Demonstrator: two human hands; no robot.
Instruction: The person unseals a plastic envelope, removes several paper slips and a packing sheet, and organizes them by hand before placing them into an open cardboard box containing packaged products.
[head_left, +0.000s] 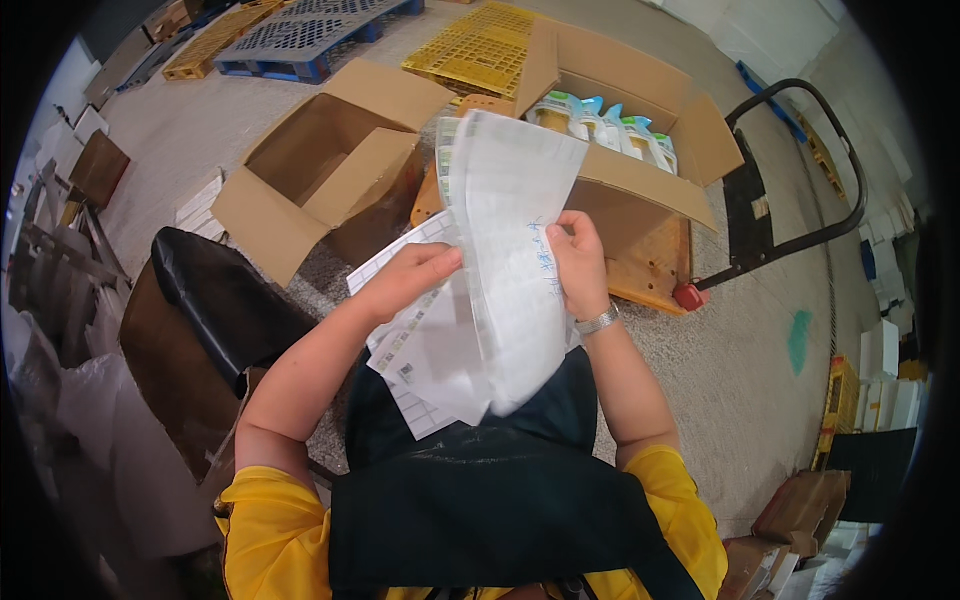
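Note:
In front of my chest I hold up a flat white sleeve (520, 190), thin and slightly see-through, with blue handwriting on one side. My right hand (582, 262), with a metal watch on its wrist, pinches its right edge. My left hand (415, 280) grips the left edge, thumb on top. Several printed paper sheets (445, 350) fan out below and behind the sleeve, next to my left hand; small square codes and ruled lines show on them. Part of the stack is hidden behind the sleeve. Dark fabric (480, 520) covers my lap.
An open cardboard box (370, 180) stands ahead on the left. Another (630, 195) holds several white-and-green packages (605, 130) on an orange platform trolley (650, 270) with a black handle (862, 190). Yellow (480, 50) and blue (310, 40) pallets lie beyond; black sheeting (220, 300) is left.

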